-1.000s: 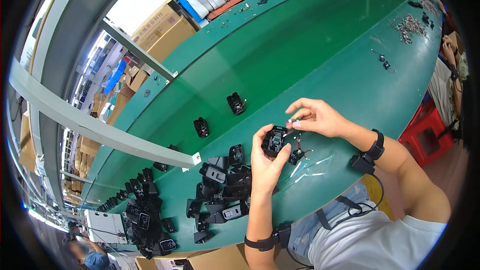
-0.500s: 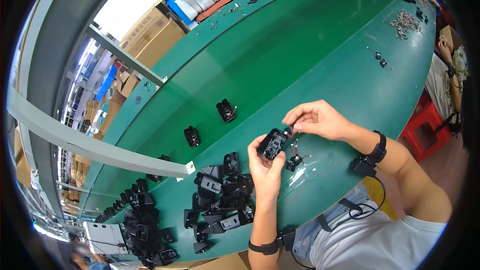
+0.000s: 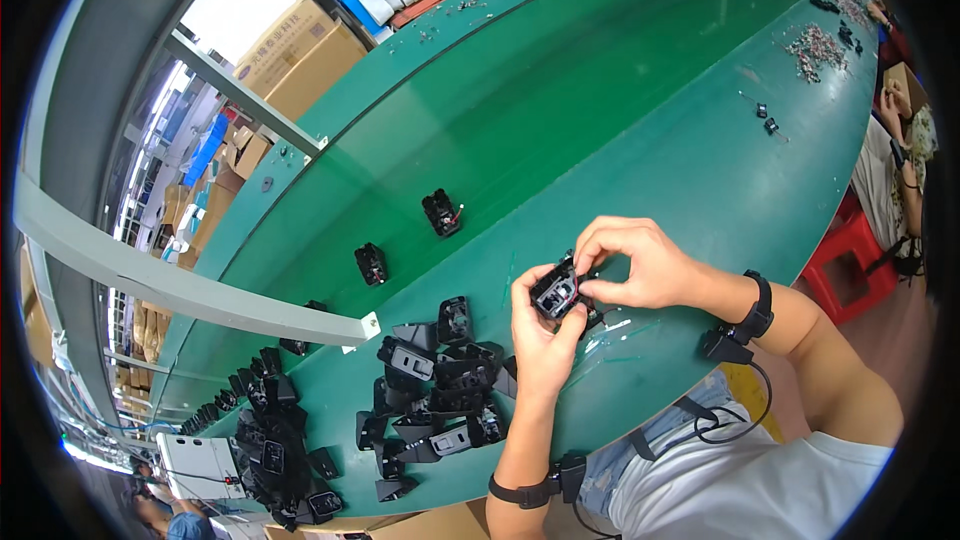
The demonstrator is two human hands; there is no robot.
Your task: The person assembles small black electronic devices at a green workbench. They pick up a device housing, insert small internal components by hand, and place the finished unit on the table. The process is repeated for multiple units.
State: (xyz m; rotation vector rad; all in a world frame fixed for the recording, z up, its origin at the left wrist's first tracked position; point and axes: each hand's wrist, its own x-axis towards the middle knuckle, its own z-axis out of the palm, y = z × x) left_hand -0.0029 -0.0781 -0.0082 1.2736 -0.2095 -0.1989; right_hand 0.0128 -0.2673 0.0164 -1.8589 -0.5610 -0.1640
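Up close, hands: left hand [image 3: 540, 335] cups a black part [image 3: 556, 292] from below, fingers closed round it so its open face looks up.
Right hand: right hand [image 3: 635, 262] comes over the top, thumb and forefinger pinched at the part's upper edge, probably on a small red piece, too small to tell.
Part: clamped between both hands, just above the table [image 3: 640, 130] edge.
Pile: loose parts [image 3: 440, 380] beside the left wrist, within reach.
Farther: two single parts [image 3: 441, 212] apart on the belt.
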